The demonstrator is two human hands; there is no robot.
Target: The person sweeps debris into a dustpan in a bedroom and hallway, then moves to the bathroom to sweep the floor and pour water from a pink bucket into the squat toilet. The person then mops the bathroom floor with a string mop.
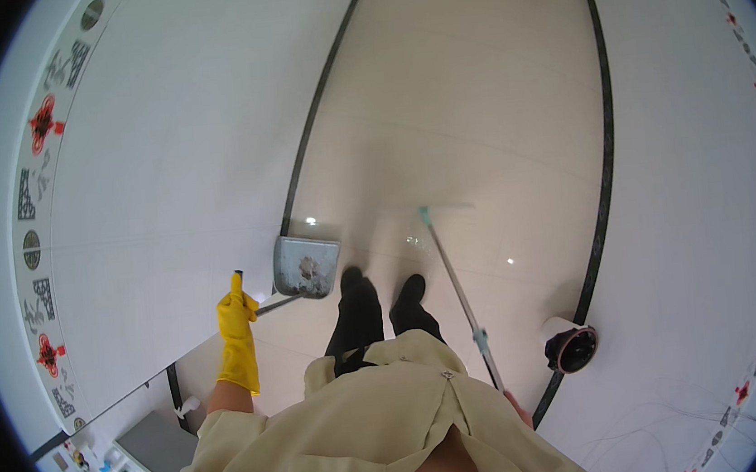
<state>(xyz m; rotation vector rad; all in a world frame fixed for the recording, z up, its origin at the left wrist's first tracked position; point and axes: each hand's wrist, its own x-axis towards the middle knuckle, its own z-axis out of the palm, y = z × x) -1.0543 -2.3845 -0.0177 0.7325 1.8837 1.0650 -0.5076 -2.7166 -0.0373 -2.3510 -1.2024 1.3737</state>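
Observation:
My left hand [236, 325], in a yellow rubber glove, grips the handle [279, 305] of a long-handled dustpan. A black tip [239, 274] shows just past the gloved fingers. The grey dustpan [286, 262] is at the left wall's base, with a clump of debris [309, 268] in it. On my other side, my bare right hand [519, 411] is at the metal pole [453, 276] of a floor squeegee, partly hidden by my shirt. Its pale green joint [424, 215] and faint, see-through blade [452, 208] are on the tiles ahead of my feet.
A small bin [572, 350] with a black liner stands against the right wall. Dark skirting [320, 91] edges the beige tiled floor [460, 91]. Behind the left wall's corner is a grey-topped surface [159, 443]. My black shoes [412, 288] are between dustpan and pole.

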